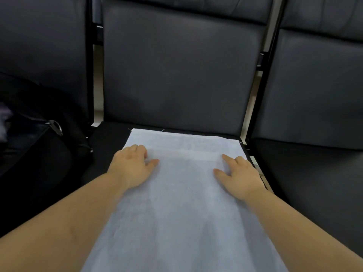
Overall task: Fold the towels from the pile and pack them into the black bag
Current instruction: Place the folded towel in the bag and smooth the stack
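While both forearms are reaching in from the near edge, a pale blue towel (182, 203) is lying spread flat down the middle chair seat (110, 146), running from the near edge of the view out to just short of the backrest. Both hands are resting on it toward its far end. The left hand (133, 165) is sitting palm down on the towel's left edge, fingers loosely bent and the thumb pointing in toward the middle, so it's pressing on the cloth, not really grabbing anything. The right hand (239, 175) is doing the same on the right edge, fingers fairly straight and spread a bit, flat on the fabric. A woven band is running across the towel just past the fingertips, and a couple of loose threads are sticking up at the far hem.

Over on the left, a black bag (37, 134) is sitting on the neighbouring seat, with a metal zipper pull (57, 127) hanging near its opening. Farther back, the dark padded backrest (176, 71) is standing upright, with matching chairs on either side.
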`<state>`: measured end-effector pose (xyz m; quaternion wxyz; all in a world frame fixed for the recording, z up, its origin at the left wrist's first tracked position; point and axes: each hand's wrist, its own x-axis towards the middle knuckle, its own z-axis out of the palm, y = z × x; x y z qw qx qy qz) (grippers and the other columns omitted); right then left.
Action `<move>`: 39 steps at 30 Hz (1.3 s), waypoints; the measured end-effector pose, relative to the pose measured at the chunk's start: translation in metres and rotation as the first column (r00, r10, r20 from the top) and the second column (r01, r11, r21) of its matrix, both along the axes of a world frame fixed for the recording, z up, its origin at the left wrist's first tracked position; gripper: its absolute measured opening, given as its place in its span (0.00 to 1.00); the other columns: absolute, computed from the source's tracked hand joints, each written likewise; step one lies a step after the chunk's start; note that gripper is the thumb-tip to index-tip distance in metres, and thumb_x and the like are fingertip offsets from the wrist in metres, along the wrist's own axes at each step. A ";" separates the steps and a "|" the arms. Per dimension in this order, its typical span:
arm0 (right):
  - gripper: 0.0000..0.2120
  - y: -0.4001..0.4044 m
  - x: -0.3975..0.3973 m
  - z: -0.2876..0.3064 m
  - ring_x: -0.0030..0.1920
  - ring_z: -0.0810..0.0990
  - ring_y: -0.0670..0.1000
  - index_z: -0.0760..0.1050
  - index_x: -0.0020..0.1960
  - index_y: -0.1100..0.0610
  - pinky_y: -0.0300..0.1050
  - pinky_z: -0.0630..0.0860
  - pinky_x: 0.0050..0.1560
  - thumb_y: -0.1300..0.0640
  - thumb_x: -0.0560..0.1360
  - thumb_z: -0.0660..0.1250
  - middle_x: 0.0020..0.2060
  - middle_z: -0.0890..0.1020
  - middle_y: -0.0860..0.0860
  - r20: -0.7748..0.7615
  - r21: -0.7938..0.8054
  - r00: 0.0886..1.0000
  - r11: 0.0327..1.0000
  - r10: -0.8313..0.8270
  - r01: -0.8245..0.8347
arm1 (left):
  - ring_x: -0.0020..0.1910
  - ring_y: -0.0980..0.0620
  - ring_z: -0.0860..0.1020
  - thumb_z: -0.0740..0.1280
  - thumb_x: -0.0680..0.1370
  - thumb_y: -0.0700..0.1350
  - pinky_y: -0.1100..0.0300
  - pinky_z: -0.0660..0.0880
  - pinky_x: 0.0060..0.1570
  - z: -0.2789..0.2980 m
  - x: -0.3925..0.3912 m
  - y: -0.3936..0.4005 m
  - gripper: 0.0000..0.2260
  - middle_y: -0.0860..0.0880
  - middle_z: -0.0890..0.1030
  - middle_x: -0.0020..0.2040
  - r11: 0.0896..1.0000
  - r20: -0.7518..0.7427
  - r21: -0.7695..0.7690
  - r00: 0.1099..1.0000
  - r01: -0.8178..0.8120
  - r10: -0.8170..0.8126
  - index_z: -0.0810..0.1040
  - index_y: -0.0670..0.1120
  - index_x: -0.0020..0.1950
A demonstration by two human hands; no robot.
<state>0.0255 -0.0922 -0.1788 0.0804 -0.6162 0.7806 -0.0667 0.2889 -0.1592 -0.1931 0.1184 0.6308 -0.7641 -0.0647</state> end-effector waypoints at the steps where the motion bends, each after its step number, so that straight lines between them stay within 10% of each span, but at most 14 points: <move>1: 0.32 0.009 0.002 0.007 0.73 0.59 0.53 0.50 0.78 0.48 0.46 0.58 0.70 0.39 0.79 0.55 0.72 0.63 0.51 0.018 0.039 1.000 0.999 0.009 -0.010 | 0.66 0.49 0.68 0.55 0.80 0.59 0.55 0.61 0.65 0.007 0.002 0.009 0.19 0.49 0.72 0.64 0.996 0.046 0.087 0.999 0.017 -0.021 0.70 0.49 0.64; 6: 0.37 0.062 0.010 0.026 0.77 0.49 0.51 0.41 0.79 0.48 0.53 0.47 0.76 0.38 0.78 0.56 0.78 0.50 0.49 0.111 0.133 0.993 0.990 0.027 -0.041 | 0.78 0.49 0.43 0.57 0.79 0.59 0.50 0.43 0.74 0.031 0.019 0.072 0.34 0.49 0.43 0.79 0.953 0.181 0.302 0.980 0.023 -0.081 0.45 0.50 0.79; 12: 0.36 0.124 0.002 0.035 0.72 0.62 0.58 0.49 0.78 0.50 0.56 0.63 0.70 0.47 0.76 0.63 0.74 0.60 0.54 0.175 0.137 0.974 0.983 -0.143 0.120 | 0.66 0.42 0.67 0.66 0.75 0.54 0.52 0.68 0.62 0.046 0.061 0.135 0.28 0.44 0.64 0.70 0.927 0.029 0.301 0.974 -0.224 0.225 0.64 0.46 0.72; 21: 0.27 0.172 -0.022 0.037 0.57 0.76 0.60 0.70 0.64 0.67 0.50 0.74 0.54 0.51 0.74 0.71 0.57 0.77 0.60 0.359 0.259 0.804 0.878 -0.474 0.402 | 0.41 0.48 0.75 0.72 0.73 0.53 0.61 0.66 0.32 0.052 0.064 0.176 0.23 0.44 0.77 0.40 0.866 -0.039 0.442 0.959 -0.236 0.281 0.77 0.35 0.56; 30: 0.06 0.197 -0.029 0.057 0.51 0.78 0.58 0.74 0.51 0.60 0.55 0.76 0.56 0.57 0.77 0.66 0.47 0.79 0.56 0.566 0.216 0.721 0.916 -0.400 0.338 | 0.46 0.45 0.80 0.67 0.78 0.47 0.52 0.79 0.46 0.070 0.063 0.186 0.11 0.41 0.80 0.51 0.864 -0.276 0.492 0.924 -0.101 0.265 0.76 0.39 0.53; 34: 0.05 0.211 -0.036 0.068 0.51 0.80 0.57 0.74 0.54 0.58 0.52 0.78 0.50 0.63 0.78 0.64 0.50 0.80 0.57 0.740 0.171 0.582 0.932 -0.335 0.320 | 0.51 0.45 0.78 0.64 0.80 0.40 0.52 0.78 0.44 0.076 0.075 0.190 0.19 0.42 0.76 0.60 0.876 -0.546 0.480 0.772 -0.031 0.326 0.68 0.46 0.70; 39: 0.13 0.231 -0.042 0.084 0.51 0.82 0.58 0.84 0.47 0.61 0.50 0.79 0.49 0.70 0.77 0.60 0.50 0.84 0.56 0.825 0.212 0.498 0.963 -0.267 0.164 | 0.57 0.45 0.78 0.55 0.80 0.32 0.53 0.76 0.52 0.088 0.090 0.203 0.16 0.44 0.79 0.58 0.830 -0.643 0.536 0.710 0.151 0.286 0.81 0.43 0.51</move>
